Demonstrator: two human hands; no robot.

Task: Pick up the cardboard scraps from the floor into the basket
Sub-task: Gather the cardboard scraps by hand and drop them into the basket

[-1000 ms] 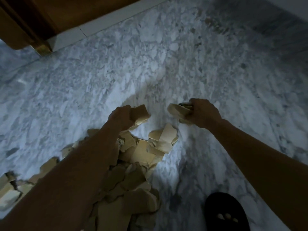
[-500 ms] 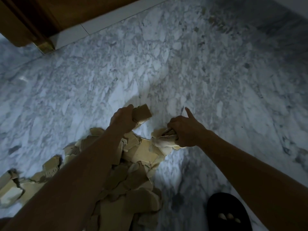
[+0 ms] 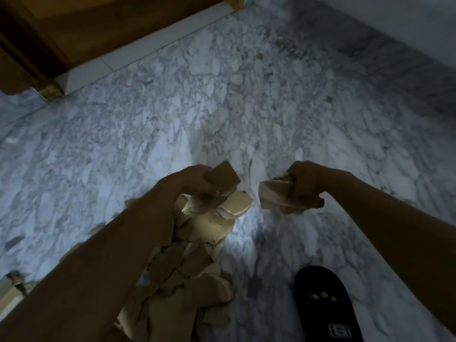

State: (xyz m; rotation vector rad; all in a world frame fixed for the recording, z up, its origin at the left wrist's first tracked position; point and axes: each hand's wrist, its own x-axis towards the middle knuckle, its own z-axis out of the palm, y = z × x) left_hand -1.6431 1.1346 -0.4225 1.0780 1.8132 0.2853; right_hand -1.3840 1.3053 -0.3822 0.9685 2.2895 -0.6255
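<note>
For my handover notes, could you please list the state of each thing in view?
Left hand: grips a brown cardboard scrap.
Right hand: grips a bunch of pale cardboard scraps.
Heap of tan cardboard scraps: loose on the grey marble floor, uncollected.
Black slipper: worn, toes showing, flat on the floor.
Basket: not in view.

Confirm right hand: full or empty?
Full. The right hand grips a wad of cardboard scraps, with its fingers curled round them.
</note>
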